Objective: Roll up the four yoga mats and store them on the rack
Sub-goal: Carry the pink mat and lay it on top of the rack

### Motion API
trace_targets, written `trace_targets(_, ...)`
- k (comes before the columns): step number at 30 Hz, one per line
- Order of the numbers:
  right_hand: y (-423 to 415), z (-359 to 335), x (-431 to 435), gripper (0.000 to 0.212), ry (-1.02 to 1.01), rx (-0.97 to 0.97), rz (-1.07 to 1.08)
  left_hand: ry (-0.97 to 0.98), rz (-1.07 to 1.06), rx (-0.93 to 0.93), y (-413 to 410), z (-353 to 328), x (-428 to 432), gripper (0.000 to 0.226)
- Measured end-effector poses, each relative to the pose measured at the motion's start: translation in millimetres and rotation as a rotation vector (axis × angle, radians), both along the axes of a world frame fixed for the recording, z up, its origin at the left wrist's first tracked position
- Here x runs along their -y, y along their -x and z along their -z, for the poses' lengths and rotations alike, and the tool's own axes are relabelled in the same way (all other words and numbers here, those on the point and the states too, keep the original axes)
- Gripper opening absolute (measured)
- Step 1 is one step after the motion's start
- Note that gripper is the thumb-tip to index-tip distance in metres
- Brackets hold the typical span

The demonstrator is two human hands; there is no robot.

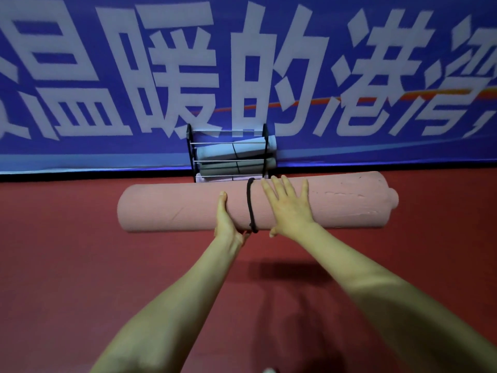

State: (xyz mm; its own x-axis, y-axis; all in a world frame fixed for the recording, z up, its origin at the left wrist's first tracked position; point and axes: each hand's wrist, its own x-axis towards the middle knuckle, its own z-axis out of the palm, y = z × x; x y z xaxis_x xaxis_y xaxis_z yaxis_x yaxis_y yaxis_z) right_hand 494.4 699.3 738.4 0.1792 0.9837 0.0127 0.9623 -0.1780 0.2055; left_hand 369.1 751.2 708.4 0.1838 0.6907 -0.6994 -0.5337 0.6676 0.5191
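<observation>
Floor [67, 265]: open red surface left, right and beneath the pink rolled mat [174, 208].
Rack [190, 149]: lower front blocked by the pink rolled mat.
Tiers: visible ones filled by stored mats [215, 152].
Behind: banner [80, 149] closes off the rack's back.

- Mat [188, 208]: dusty pink, faint fine ribbing.
- Band [250, 208]: black.
- Rack [190, 146]: black frame, silver rails.
- Racked mats [215, 153]: pale blue, grey-green, lilac.
- Floor [67, 259]: dark red.
- Banner [269, 36]: blue, white characters, orange streak.
</observation>
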Motion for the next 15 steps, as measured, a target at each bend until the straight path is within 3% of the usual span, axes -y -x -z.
trace_targets(4, -52.9, -4.9, -76.7, 0.138, 0.013, 0.049, 0.036, -0.034, -0.06, 0.018, -36.3, -2.5, -88.2, 0.091)
trace_targets(7, -99.3, -4.3, -146.7, 0.133, 0.016, 0.051, 0.043, -0.003, -0.093, -0.02, -74.1, 3.1, -158.2, 0.113)
trace_targets(12, -171.5, -7.9, -268.3, 0.12, 0.018, 0.033, -0.006, 0.0, -0.162, -0.035, -133.8, 1.0, -275.2, 0.121)
trace_targets(15, -203.6, -12.4, -335.1, 0.125, 0.025, 0.05, -0.006, 0.025, -0.196, -0.01, -159.9, -1.9, -340.1, 0.118)
